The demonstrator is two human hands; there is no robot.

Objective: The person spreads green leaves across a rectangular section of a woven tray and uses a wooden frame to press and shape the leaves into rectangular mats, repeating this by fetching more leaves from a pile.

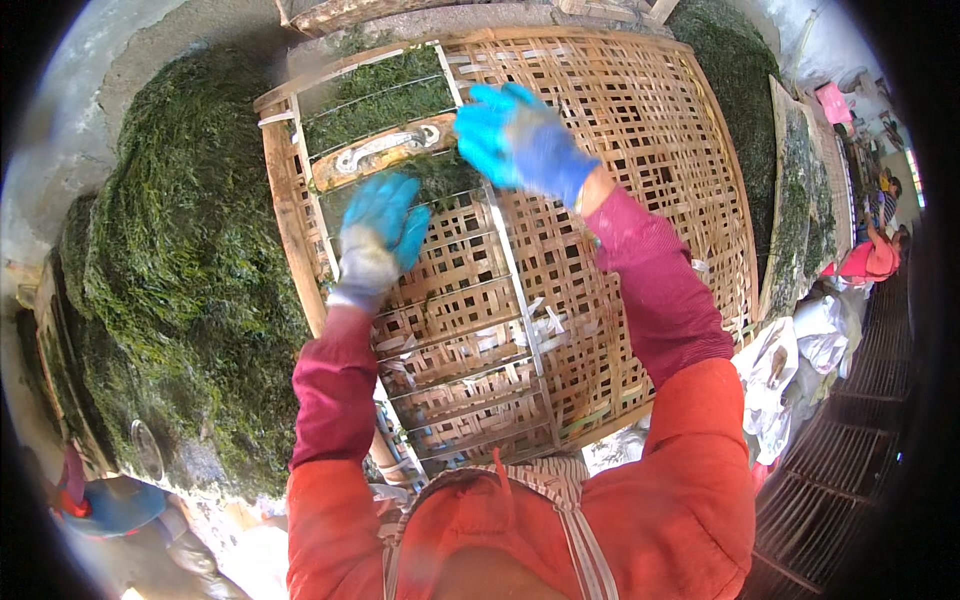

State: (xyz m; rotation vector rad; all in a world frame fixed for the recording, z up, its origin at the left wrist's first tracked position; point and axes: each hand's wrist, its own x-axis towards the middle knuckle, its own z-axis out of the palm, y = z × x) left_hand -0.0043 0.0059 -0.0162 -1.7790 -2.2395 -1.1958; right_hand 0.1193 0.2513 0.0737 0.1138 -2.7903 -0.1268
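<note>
A woven bamboo panel lies before me, with a narrow frame of pale side rails and thin crossbars on its left part. Leafy green stuff, like seaweed, fills the frame's far sections as a flat layer. Across it rests a wooden block with a pale metal handle. My left hand, in a blue-and-white glove, hovers just nearer than the block, fingers apart and holding nothing visible. To the right of the block, by the right rail, is my right hand, gloved too, its fingers spread and slightly blurred.
A tall seaweed heap stands close on the left. Beyond the panel's right edge are a seaweed-covered board and white sacks. Slatted racks line the lower right; a person in red is farther off. A blue basin sits lower left.
</note>
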